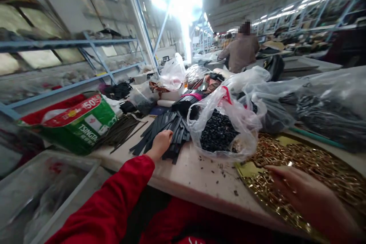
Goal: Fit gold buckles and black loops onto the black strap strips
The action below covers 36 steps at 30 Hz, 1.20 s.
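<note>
My left hand [162, 143], in a red sleeve, is over a fanned pile of dark grey flat strips [156, 126] on the table. Its fingers are curled closed, and whatever lies within them is hidden. On the right, my right hand [303, 190] reaches over small gold-coloured metal pieces [314, 160], which look like rings or buckles, heaped on a gold tray [243, 169]. Its fingers point down among the pieces and are blurred, so their grip is unclear. Between the hands stands an open clear plastic bag [197, 141] full of small black pieces [219, 131].
Thin brown strips [121, 133] lie beside a green and red bag [77, 129] on the left. A white bin [94, 162] stands below. Tiny black bits dot the table [188, 183]. Plastic bags [328, 103] crowd the back right. A person [243, 53] is farther off.
</note>
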{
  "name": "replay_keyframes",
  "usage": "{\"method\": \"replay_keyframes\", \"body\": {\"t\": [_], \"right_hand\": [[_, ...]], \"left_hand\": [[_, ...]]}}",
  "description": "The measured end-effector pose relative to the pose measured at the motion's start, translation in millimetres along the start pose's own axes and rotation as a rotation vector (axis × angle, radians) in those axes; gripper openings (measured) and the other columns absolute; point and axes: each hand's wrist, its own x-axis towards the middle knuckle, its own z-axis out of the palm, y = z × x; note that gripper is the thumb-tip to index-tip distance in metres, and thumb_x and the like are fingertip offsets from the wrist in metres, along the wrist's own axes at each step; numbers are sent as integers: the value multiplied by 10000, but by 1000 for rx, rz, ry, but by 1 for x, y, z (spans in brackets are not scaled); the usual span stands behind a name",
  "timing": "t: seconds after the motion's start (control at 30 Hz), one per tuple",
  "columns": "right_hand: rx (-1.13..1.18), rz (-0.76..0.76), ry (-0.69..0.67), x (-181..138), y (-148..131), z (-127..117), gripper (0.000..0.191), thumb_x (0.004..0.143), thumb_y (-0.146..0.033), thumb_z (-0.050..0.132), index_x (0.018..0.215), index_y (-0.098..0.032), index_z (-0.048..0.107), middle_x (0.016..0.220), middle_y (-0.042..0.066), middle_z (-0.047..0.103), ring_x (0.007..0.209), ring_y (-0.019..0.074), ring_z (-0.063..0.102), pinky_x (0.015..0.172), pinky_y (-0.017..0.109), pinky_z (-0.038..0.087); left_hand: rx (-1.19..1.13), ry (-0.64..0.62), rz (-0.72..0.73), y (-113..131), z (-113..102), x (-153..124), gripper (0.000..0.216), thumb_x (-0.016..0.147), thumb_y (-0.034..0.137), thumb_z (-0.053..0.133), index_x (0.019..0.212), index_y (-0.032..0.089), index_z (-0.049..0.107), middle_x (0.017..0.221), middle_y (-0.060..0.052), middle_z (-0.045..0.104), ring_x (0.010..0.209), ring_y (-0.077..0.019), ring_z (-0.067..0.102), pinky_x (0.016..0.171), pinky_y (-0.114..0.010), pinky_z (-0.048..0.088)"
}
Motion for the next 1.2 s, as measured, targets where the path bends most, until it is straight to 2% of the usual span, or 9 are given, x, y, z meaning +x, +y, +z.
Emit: {"method": "replay_keyframes", "body": {"t": [0.1, 0.2, 0.3, 0.4, 0.57, 0.8, 1.03, 1.13, 1.2], "right_hand": [[66, -153, -207, 49, -30, 39, 193, 847, -253, 451, 968, -237, 600, 869, 79, 675, 761, 189, 644, 668, 301, 516], [96, -205, -304, 72, -59, 63, 210, 855, -221, 409, 926, -200, 605, 817, 70, 674, 714, 170, 643, 626, 270, 514], [102, -214, -402, 74, -73, 73, 212, 858, -193, 395, 920, -187, 598, 804, 70, 664, 708, 167, 637, 618, 269, 506], [116, -171, -472, 71, -77, 79, 204, 855, -166, 400, 927, -180, 590, 813, 69, 658, 724, 168, 631, 639, 276, 500], [167, -128, -518, 75, -91, 89, 194, 846, -158, 413, 914, -173, 595, 811, 71, 657, 736, 174, 626, 651, 282, 494], [226, -27, -537, 69, -109, 93, 191, 826, -164, 440, 918, -197, 605, 839, 58, 661, 777, 183, 620, 685, 291, 480], [270, 117, -539, 60, -110, 92, 179, 818, -213, 455, 903, -198, 613, 841, 46, 665, 758, 172, 617, 685, 283, 470], [319, 215, -523, 57, -109, 93, 218, 828, -269, 452, 971, -183, 592, 816, 50, 657, 735, 174, 610, 669, 289, 470], [407, 313, -474, 57, -107, 97, 331, 844, -344, 433, 1107, -165, 523, 850, 59, 649, 716, 168, 610, 653, 290, 478]], "left_hand": [[49, -52, -33, -7, 5, 25, 257, 857, 285, 423, 903, 148, 636, 947, -112, 638, 907, -194, 605, 812, -286, 429], [78, -115, -58, 3, 21, 43, 287, 788, 362, 535, 842, 103, 646, 903, -156, 640, 879, -258, 623, 770, -333, 454], [81, -134, -90, 12, 36, 52, 352, 748, 376, 583, 938, 81, 614, 931, -185, 633, 886, -294, 623, 744, -364, 470], [69, -136, -133, 4, 40, 62, 346, 785, 341, 534, 1018, 87, 574, 988, -197, 621, 927, -289, 614, 755, -369, 473], [28, -183, -222, -20, 37, 75, 224, 709, 218, 594, 885, 81, 616, 908, -192, 654, 885, -273, 633, 743, -328, 480], [-170, -60, -192, -22, 23, 49, 221, 773, 259, 478, 900, 120, 593, 887, -130, 660, 873, -222, 623, 761, -283, 448], [-475, 34, -235, -19, 20, 32, 153, 732, 207, 493, 834, 110, 553, 749, -67, 635, 602, -147, 613, 633, -258, 458], [-621, 67, -251, -1, 10, 16, 183, 777, 234, 433, 886, 108, 509, 821, -77, 626, 625, -135, 626, 586, -240, 469], [-785, 18, -218, 21, 2, -4, 186, 796, 260, 406, 893, 125, 489, 808, -55, 628, 629, -124, 634, 542, -213, 471]]}}
